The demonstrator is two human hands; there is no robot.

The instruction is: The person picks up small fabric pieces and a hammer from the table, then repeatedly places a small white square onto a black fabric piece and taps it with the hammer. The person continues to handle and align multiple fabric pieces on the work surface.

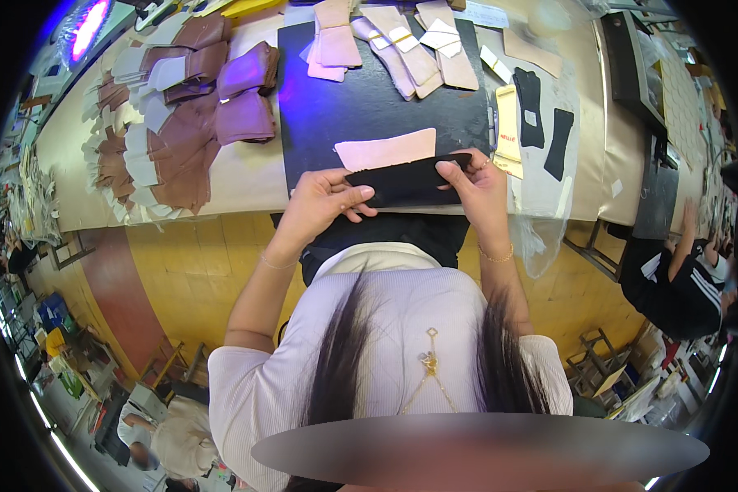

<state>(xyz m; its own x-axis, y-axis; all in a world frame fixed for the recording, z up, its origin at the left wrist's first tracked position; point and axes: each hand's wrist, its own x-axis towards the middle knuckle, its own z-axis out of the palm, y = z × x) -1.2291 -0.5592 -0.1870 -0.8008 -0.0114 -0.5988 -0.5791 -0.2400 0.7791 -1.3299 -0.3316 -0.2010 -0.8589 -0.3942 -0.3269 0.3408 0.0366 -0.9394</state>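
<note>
A flat black cut piece of material point(406, 182) is stretched between my two hands at the near edge of the table. My left hand point(324, 201) pinches its left end between thumb and fingers. At the other end, my right hand point(477, 187) grips it with the thumb on top and the fingers mostly hidden underneath. Just beyond it, a pale pink cut piece point(387, 149) lies on a dark board point(316, 123); its near edge is partly covered by the black piece.
Banded bundles of pale pink pieces point(402, 49) lie at the board's far side. To the left are fanned stacks of brown pieces point(176, 139). On the right lie black pieces point(558, 143) and a yellow strip point(507, 123). Another person point(672, 279) sits farther right.
</note>
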